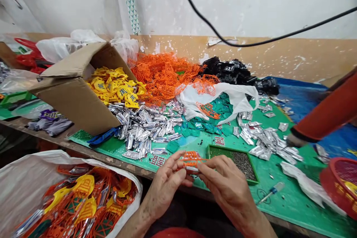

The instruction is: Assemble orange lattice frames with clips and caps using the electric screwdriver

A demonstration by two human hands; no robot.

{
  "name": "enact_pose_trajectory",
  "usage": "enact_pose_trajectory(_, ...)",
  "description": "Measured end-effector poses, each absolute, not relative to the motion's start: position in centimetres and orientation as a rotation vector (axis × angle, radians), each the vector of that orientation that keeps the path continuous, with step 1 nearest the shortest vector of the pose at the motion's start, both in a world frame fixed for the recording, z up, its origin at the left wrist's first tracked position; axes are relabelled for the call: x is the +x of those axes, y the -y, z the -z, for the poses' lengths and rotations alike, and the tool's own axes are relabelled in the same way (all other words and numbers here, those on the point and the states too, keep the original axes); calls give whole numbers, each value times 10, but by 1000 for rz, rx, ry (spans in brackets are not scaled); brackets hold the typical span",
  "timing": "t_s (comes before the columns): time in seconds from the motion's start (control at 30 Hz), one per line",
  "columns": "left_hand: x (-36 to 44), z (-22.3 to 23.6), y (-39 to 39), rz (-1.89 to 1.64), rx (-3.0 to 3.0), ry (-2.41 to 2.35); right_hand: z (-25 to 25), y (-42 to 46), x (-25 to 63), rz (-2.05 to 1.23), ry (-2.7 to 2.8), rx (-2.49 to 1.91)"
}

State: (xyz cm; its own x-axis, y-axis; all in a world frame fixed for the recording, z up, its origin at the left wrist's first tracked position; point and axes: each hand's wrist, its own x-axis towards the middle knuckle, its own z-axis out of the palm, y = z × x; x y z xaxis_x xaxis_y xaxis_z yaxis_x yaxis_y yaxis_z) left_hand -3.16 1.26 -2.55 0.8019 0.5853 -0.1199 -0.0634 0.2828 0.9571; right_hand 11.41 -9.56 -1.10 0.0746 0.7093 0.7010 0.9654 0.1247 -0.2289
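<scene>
My left hand (pixel 166 180) and my right hand (pixel 227 182) meet above the table's front edge. Between them they hold an orange plastic lattice part (pixel 191 156), with a silver piece (pixel 192 169) at its lower side. The left fingers are closed around its left end, and the right thumb and fingers pinch the right end. Just beyond my right hand stands a green tray (pixel 251 182) of small dark metal pieces, probably screws. A screwdriver (pixel 271 192) with a clear-blue handle lies right of it. My fingers partly cover the orange part.
A tilted cardboard box (pixel 75 100) spills yellow parts (pixel 114 85). Orange lattice parts (pixel 164 74), silver pieces (pixel 147 124) and black parts (pixel 228 70) lie heaped behind. A white sack (pixel 30 171) of mixed parts stands lower left. Another person's orange sleeve (pixel 326 109) reaches in from the right, near a red basket (pixel 330 182).
</scene>
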Motion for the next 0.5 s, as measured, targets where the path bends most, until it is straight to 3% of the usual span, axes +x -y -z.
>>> enact_pose_trajectory(0.2,-30,29,-7,-448,1370,-551,11,101,120,344,1820,-1610)
enact_pose_trajectory(0.5,-27,24,1,-616,1613,-391,16,109,118,494,1622,-1523)
